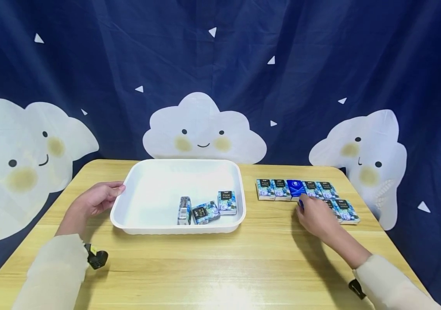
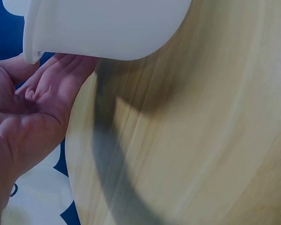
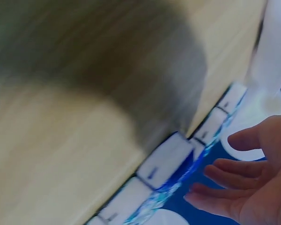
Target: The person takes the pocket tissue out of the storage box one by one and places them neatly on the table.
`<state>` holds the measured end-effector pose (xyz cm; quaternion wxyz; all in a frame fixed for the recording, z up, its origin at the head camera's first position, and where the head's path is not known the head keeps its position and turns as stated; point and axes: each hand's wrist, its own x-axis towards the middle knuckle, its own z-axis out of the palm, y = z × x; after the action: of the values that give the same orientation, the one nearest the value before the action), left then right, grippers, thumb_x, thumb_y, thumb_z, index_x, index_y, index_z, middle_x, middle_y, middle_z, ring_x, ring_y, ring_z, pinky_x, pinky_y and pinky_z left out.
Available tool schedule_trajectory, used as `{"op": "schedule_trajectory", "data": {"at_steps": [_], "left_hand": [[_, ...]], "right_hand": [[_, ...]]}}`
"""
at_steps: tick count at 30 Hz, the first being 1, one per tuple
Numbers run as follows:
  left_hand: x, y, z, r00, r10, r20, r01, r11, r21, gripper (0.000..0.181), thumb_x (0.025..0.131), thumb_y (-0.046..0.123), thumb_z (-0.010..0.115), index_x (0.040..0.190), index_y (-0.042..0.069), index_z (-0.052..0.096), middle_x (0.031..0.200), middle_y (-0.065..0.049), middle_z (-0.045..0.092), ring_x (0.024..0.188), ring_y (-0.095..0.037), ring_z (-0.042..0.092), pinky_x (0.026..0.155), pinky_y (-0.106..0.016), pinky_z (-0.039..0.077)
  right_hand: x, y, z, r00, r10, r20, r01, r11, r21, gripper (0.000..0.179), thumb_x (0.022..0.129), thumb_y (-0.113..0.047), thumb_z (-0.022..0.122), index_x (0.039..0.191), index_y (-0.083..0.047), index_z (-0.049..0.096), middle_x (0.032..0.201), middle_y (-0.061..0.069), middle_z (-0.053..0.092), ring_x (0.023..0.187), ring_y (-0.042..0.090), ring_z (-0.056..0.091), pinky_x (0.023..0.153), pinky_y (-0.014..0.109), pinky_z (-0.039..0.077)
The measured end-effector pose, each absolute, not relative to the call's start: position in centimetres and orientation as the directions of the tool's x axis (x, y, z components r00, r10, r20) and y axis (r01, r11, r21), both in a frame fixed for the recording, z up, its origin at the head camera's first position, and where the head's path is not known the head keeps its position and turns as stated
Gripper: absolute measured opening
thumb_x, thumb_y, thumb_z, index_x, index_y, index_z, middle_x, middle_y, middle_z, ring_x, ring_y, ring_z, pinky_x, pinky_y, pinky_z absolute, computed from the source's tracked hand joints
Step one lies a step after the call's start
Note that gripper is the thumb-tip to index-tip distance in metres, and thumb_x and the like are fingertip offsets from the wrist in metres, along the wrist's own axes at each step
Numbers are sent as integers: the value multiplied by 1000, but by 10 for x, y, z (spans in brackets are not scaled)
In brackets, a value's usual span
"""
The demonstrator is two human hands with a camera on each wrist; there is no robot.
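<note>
A white plastic tray (image 1: 178, 230) sits on the left half of the table. My left hand (image 1: 101, 198) grips its left rim, thumb over the edge and fingers against the outer wall; the left wrist view shows this hand (image 2: 42, 98) too. Inside the tray, toward its front right, lie three pocket tissue packs (image 1: 206, 212) with blue floral wrappers. My right hand (image 1: 319, 217) hovers over two rows of similar packs (image 1: 265, 189) at the right. In the right wrist view its fingers (image 3: 225, 197) are spread loosely, with nothing between them. Part of a blue pack shows beside the fingertips.
The back row includes a pack with a plain dark blue face (image 1: 296, 188). Floral packs of the front row (image 1: 346, 211) are partly hidden by the hand. The wooden table (image 1: 212, 267) ends at a dark blue curtain (image 1: 243, 77) printed with clouds.
</note>
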<state>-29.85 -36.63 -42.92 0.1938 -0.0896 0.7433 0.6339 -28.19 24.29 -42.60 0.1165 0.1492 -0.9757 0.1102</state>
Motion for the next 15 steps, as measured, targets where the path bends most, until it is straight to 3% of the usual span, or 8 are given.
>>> {"op": "schedule_trajectory", "data": {"at_steps": [5,10,15], "left_hand": [[-300,-367,-430,-908,111,-405,-381,190,905,71,108,21,49,160,-4,9,91,15,70,79,1,65,78,-17,59],[-299,-366,-429,-906,108,-409,-384,195,902,72,108,23,50,160,-3,9,92,14,71,78,1,66,76,-17,58],[-298,-367,-429,-906,124,-404,-380,182,907,72,108,23,50,160,-4,8,90,14,71,76,1,65,76,-17,58]], "right_hand": [[-286,226,-416,-905,-293,310,-365,908,-207,8,95,-5,60,92,3,61,66,8,55,53,17,45,50,36,43],[-287,205,-407,-878,-312,363,-407,886,-224,15,95,-4,62,104,7,66,77,13,66,59,20,55,59,43,53],[-279,174,-397,-862,-344,373,-448,861,-242,21,95,-5,64,111,8,66,89,20,71,65,24,63,60,41,57]]}}
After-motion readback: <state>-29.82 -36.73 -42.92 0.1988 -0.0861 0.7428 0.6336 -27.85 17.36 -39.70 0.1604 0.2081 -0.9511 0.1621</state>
